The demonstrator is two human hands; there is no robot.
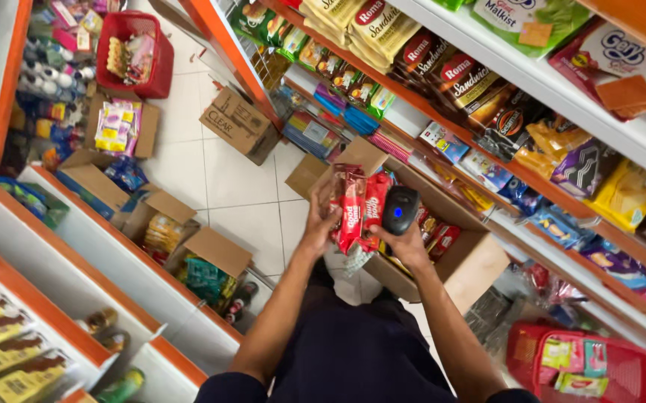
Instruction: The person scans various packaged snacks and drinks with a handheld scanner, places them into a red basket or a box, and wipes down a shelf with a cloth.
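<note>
Red snack packs (359,205) | left grip (321,224) covers edges | scanner (400,210) overlaps them

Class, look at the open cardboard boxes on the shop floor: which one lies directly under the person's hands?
The open cardboard box against the right-hand shelves. Both the left hand, holding red snack packets, and the right hand, holding a black scanner, are above it; the others sit across the aisle.

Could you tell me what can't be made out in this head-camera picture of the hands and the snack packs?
- Left hand: its fingers lie behind the red snack packs, so the grip is hidden.
- Handheld scanner: its underside is covered by the right hand.
- Open cardboard box: contents largely blocked by packs, scanner and hands.
- Red basket: cut off by the bottom edge.
</note>
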